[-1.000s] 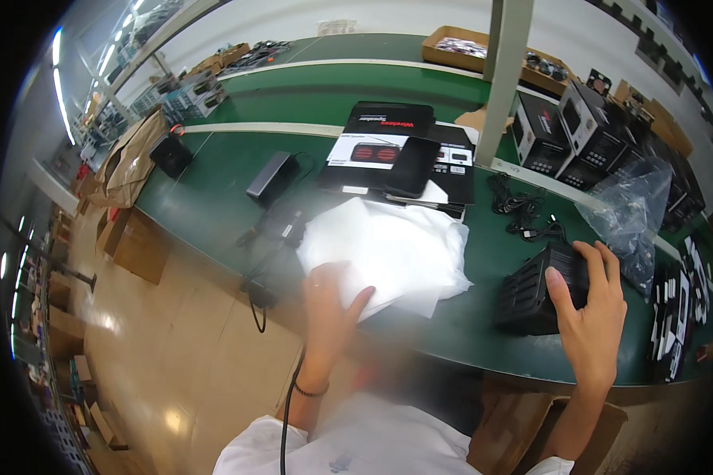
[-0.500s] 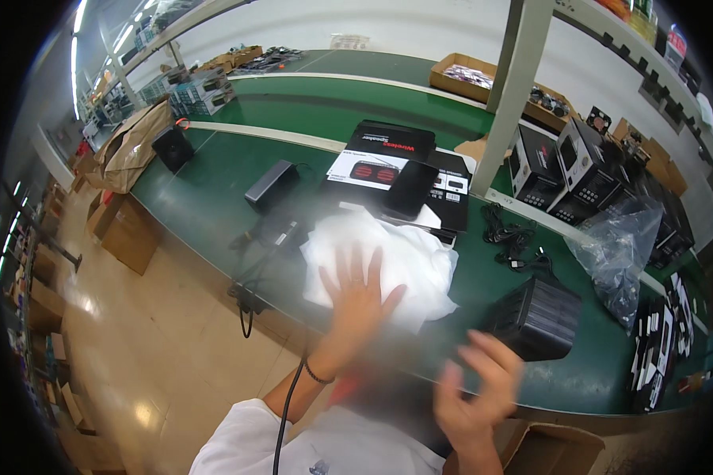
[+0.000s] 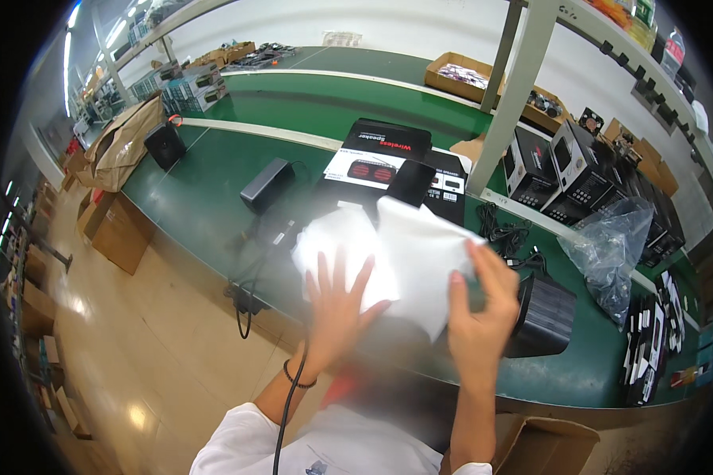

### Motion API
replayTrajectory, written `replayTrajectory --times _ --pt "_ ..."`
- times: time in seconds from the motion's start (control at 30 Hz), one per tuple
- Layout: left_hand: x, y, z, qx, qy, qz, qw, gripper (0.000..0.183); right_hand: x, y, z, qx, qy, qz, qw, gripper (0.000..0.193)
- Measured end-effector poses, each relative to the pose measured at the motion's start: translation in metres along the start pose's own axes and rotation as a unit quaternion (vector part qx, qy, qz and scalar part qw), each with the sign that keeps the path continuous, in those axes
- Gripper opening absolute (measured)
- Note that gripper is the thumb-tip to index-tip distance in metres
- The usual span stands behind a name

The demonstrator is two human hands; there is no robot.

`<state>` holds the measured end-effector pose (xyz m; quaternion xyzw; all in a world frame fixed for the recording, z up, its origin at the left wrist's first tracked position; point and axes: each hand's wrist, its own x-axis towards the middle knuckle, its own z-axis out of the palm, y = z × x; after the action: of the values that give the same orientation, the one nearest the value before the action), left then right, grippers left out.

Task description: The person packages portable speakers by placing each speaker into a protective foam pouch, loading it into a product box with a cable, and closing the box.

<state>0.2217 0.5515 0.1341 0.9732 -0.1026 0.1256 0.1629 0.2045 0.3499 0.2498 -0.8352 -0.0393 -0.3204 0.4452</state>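
Observation:
On the pile of thin white sheets (image 3: pixel 337 229), my left hand (image 3: pixel 334 309) lies flat with its fingers spread. My right hand (image 3: pixel 487 305) pinches the right edge of one white sheet (image 3: pixel 424 257), which is raised off the pile at that side. Whether it is a single layer or a bag I cannot tell. Beyond the pile are flat black-and-white printed speaker cartons (image 3: pixel 356 166), with a black phone-like slab (image 3: pixel 411 184) on them. Just right of my right hand sits a black speaker box (image 3: pixel 547 317).
A dark power adapter (image 3: pixel 267 186) and a small black speaker (image 3: pixel 165 146) lie to the left on the green bench (image 3: pixel 206 182). Coiled black cables (image 3: pixel 499 226), a clear plastic bag (image 3: pixel 614 245) and boxed speakers (image 3: pixel 531 168) are right. A shelf post (image 3: pixel 519 95) rises behind.
My right hand has moved up and left from the bench edge and taken hold of a sheet, lifting its right side. The left hand stays on the pile.

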Motion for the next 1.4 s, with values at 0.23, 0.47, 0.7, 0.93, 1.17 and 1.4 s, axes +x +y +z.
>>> replayTrajectory --times 0.23,0.47,0.7,0.93,1.17,1.4 --pt "0.014 0.009 0.012 -0.011 0.038 0.024 0.999 0.088 -0.066 -0.032 -0.099 0.094 0.283 -0.018 0.954 0.054" --pt "-0.052 0.055 -0.040 -0.524 -0.090 0.126 0.838 0.093 -0.182 0.045 -0.145 0.137 0.279 0.101 0.945 0.063" --pt "-0.110 0.090 0.003 -0.707 -0.471 0.019 0.527 0.085 -0.265 0.060 -0.158 0.097 0.260 0.220 0.935 0.057" --pt "-0.108 0.120 0.008 -0.603 -0.601 -0.056 0.521 0.072 -0.296 0.061 -0.170 0.002 0.312 0.345 0.885 0.054" --pt "-0.136 0.115 0.047 -0.566 -0.552 -0.069 0.608 0.041 -0.311 0.072 -0.167 0.002 0.322 0.379 0.868 0.054" --pt "-0.115 0.129 0.043 -0.552 -0.514 0.004 0.657 0.027 -0.304 0.046 -0.153 -0.205 0.122 0.155 0.959 0.065"
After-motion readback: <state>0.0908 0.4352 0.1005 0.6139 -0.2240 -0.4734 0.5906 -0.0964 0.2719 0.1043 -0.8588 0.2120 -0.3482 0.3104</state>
